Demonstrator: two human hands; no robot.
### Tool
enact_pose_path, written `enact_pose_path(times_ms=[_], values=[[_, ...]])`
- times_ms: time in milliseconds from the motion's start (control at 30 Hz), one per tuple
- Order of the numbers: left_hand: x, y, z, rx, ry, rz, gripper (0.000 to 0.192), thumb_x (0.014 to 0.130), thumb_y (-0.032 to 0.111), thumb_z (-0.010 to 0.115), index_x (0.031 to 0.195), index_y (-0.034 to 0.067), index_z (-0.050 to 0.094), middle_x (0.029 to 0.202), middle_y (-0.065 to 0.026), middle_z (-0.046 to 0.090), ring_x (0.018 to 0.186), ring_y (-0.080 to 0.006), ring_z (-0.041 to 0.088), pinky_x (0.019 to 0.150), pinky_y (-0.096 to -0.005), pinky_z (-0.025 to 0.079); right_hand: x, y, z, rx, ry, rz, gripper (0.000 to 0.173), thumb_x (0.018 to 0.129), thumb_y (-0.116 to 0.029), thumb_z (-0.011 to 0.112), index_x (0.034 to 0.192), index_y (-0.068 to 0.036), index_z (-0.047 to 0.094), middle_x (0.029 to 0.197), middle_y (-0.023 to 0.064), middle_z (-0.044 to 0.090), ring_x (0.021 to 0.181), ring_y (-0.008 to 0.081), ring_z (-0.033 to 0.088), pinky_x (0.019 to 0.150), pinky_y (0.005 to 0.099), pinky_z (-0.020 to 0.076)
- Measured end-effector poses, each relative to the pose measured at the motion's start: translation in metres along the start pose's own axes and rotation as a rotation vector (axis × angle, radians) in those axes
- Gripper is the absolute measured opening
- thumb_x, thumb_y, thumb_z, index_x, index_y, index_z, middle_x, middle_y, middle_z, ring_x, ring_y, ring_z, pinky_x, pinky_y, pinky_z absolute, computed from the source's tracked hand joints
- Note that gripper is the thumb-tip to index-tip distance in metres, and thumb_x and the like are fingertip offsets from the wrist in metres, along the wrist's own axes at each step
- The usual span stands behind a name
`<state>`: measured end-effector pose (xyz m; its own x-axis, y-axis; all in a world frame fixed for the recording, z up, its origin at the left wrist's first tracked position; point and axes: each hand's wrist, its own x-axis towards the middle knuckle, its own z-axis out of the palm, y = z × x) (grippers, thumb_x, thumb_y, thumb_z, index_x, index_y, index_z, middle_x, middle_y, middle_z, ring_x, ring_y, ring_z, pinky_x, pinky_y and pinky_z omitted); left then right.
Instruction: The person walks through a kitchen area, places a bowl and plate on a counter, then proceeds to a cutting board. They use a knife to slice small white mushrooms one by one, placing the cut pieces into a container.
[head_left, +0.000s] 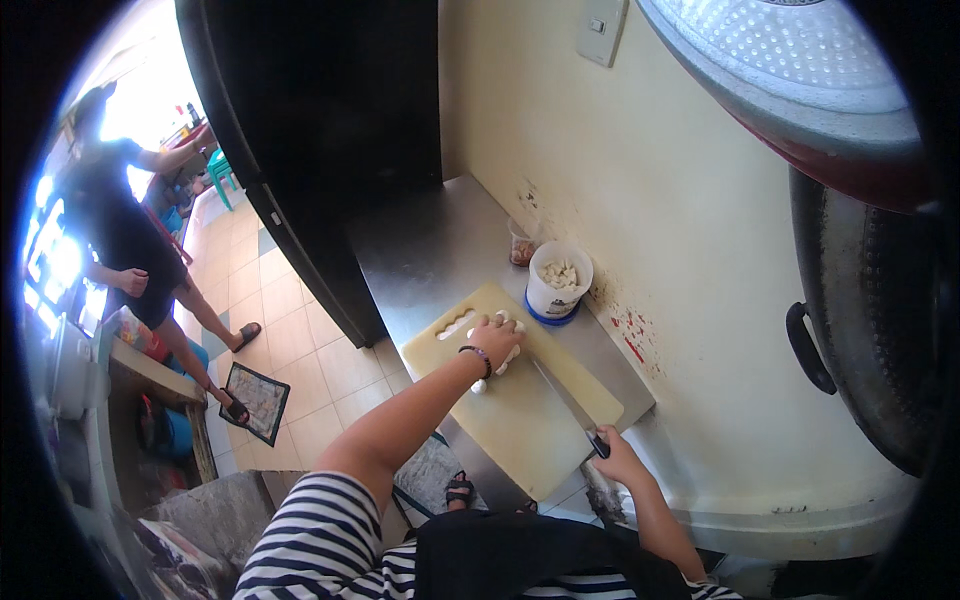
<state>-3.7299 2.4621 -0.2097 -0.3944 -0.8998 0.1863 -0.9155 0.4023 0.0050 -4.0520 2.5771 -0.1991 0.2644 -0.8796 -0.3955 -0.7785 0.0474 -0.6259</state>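
A cream plastic cutting board lies on a steel table. My left hand, with a dark beaded bracelet at the wrist, rests over a cluster of small white food pieces near the board's handle slot; the fingers hide part of them. One white piece lies apart, below the wrist. My right hand grips the black handle of a kitchen knife. Its long blade lies low across the board, the tip end near the white pieces. Beyond the board stands a white plastic tub holding pale cut pieces.
A clear plastic cup with reddish-brown contents stands beside the tub on the steel table. A black refrigerator borders the table's far left. Large metal pans hang on the right wall. Another person stands at the left.
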Motion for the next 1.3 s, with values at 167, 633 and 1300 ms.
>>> enact_pose_path(times_ms=[167, 633, 1300], values=[[0.020, -0.004, 0.004, 0.156, -0.127, 0.153, 0.016, 0.078, 0.018, 0.053, 0.090, 0.021, 0.063, 0.093, -0.0010, 0.059, 0.100, -0.0202, 0.052, 0.091, -0.0420, 0.032, -0.041, 0.034, -0.011, 0.091, 0.061, 0.070, 0.045, 0.072, -0.025, 0.067, 0.107, -0.001, 0.051, 0.085, 0.0171, 0.062, 0.080, 0.0299, 0.061, 0.074, 0.0358, 0.0472], [0.004, 0.045, -0.025, -0.161, 0.032, -0.013, 0.024, 0.067, 0.012, 0.059, 0.091, 0.015, 0.057, 0.093, -0.0055, 0.056, 0.094, -0.0257, 0.053, 0.087, -0.0404, 0.034, -0.077, 0.036, -0.027, 0.384, 0.157, 0.094, 0.018, 0.085, -0.016, 0.057, 0.086, 0.002, 0.053, 0.055, 0.0050, 0.053, 0.045, 0.0119, 0.053, 0.045, 0.0258, 0.0444], [-0.125, 0.126, -0.004, -0.439, 0.025, -0.426, 0.081, 0.071, 0.037, 0.068, 0.138, 0.019, 0.026, 0.140, -0.0080, 0.029, 0.126, -0.0311, 0.030, 0.102, -0.0486, 0.022, -0.054, -0.032, 0.008, -0.164, 0.027, -0.315, 0.069, 0.081, 0.003, 0.046, 0.140, -0.025, 0.023, 0.118, 0.0233, 0.046, 0.100, 0.0418, 0.052, 0.083, 0.0426, 0.0456]])
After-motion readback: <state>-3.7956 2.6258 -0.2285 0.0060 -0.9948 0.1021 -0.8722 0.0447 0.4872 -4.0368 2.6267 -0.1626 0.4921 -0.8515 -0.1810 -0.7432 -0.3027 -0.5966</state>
